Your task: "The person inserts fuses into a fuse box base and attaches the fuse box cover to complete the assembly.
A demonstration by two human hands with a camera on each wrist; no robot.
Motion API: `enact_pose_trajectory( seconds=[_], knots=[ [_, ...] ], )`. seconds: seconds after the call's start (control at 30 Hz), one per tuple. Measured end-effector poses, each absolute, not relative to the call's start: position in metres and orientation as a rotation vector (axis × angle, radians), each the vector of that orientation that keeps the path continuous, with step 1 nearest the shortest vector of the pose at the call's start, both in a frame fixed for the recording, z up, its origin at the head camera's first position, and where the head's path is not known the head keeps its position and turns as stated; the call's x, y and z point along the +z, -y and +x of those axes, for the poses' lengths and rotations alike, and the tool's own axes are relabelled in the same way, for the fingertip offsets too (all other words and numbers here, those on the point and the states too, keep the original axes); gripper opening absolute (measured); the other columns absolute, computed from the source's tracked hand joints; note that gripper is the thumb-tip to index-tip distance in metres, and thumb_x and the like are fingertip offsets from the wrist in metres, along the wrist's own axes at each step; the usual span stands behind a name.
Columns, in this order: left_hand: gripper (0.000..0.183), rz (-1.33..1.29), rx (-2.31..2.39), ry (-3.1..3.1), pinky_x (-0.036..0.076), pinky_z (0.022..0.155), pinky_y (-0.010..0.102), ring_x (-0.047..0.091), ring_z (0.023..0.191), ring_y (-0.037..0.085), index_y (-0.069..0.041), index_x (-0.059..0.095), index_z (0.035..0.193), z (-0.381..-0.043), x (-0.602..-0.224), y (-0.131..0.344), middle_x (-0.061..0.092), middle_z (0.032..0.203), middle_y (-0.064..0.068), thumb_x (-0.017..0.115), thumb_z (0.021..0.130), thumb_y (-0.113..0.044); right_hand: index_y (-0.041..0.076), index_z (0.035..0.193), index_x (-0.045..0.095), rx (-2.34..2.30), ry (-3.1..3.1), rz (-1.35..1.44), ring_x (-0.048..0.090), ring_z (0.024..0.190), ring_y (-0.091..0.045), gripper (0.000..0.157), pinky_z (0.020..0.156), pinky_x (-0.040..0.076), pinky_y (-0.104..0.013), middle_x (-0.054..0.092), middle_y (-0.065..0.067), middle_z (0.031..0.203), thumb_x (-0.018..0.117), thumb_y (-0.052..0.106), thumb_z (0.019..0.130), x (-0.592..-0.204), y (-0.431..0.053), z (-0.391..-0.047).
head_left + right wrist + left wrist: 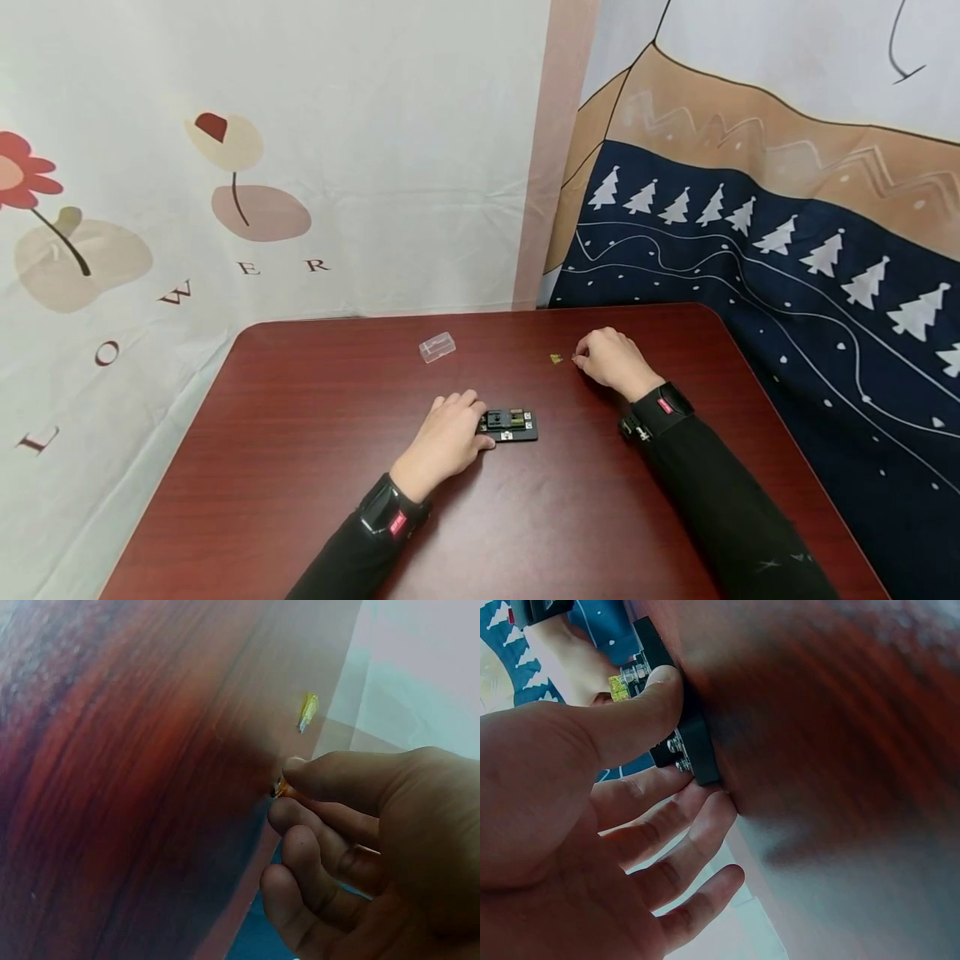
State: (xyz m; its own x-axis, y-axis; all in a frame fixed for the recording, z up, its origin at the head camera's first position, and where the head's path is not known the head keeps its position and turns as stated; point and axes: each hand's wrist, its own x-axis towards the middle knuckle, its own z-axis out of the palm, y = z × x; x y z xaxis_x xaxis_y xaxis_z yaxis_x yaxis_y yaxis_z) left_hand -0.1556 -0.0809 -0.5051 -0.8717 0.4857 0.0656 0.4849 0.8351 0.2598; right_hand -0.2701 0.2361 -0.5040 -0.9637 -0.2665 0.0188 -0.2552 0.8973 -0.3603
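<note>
The left hand (445, 437) grips a black block (510, 423); beyond its right side, the right hand (613, 362) pinches a tiny orange piece (282, 787), which a slack pinch could drop.

The worktop (300, 467) is grained in dark streaks over red-brown. The block (510, 425) is coloured mainly black, with yellow and silver added; one small piece (556, 358) is coloured yellow, the pinched piece (281, 787) orange. The black sleeves (738, 492) are marked with red labels (665, 406). The white backdrop (412, 125) is printed with red, beige and pink flower motifs (15, 173), the navy cloth (675, 292) with white trees (823, 255).
</note>
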Motion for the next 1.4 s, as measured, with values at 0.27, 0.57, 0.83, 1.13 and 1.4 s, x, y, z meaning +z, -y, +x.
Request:
enact_pose_trajectory(
  seconds=[0.27,0.57,0.83,1.13,1.4],
  knots=[
    [0.042,0.794,0.419,-3.009,0.044,0.084,0.042,0.061,0.095,0.025,-0.01,0.075,0.114,-0.155,-0.508,0.082,0.061,0.099,0.0,0.084,0.086,-0.04,0.007,0.106,0.083,-0.576,-3.039,-0.427,0.072,0.102,-0.037,0.02,0.087,0.058,-0.059,0.079,-0.017,0.111,0.07,0.02,0.098,-0.501,-0.234,-0.267],
    [0.043,0.802,0.41,-3.012,0.044,0.085,0.041,0.062,0.096,0.025,-0.01,0.075,0.116,-0.157,-0.51,0.083,0.062,0.101,0.0,0.084,0.086,-0.041,0.006,0.105,0.081,-0.613,-3.042,-0.479,0.07,0.1,-0.033,0.019,0.087,0.058,-0.056,0.078,-0.014,0.108,0.071,0.021,0.097,-0.484,-0.224,-0.257],
    [0.043,0.811,0.416,-3.019,0.045,0.085,0.041,0.062,0.096,0.025,-0.01,0.075,0.115,-0.157,-0.508,0.083,0.061,0.101,0.0,0.084,0.086,-0.041,0.008,0.102,0.081,-0.63,-3.024,-0.608,0.067,0.09,-0.026,0.014,0.081,0.059,-0.049,0.076,-0.008,0.1,0.07,0.017,0.097,-0.472,-0.208,-0.248],
    [0.044,0.82,0.407,-3.013,0.045,0.087,0.042,0.062,0.099,0.025,-0.01,0.075,0.117,-0.157,-0.508,0.083,0.062,0.102,0.001,0.083,0.087,-0.042,0.009,0.104,0.082,-0.576,-3.018,-0.726,0.07,0.092,-0.025,0.016,0.083,0.06,-0.049,0.077,-0.007,0.101,0.072,0.019,0.097,-0.466,-0.195,-0.237],
    [0.042,0.845,0.411,-3.012,0.046,0.085,0.043,0.063,0.098,0.026,-0.009,0.074,0.112,-0.159,-0.508,0.084,0.062,0.101,0.002,0.083,0.086,-0.041,0.015,0.1,0.082,-0.573,-2.978,-0.842,0.069,0.086,-0.016,0.012,0.078,0.061,-0.042,0.075,0.001,0.096,0.073,0.02,0.096,-0.46,-0.176,-0.226]
  ],
)
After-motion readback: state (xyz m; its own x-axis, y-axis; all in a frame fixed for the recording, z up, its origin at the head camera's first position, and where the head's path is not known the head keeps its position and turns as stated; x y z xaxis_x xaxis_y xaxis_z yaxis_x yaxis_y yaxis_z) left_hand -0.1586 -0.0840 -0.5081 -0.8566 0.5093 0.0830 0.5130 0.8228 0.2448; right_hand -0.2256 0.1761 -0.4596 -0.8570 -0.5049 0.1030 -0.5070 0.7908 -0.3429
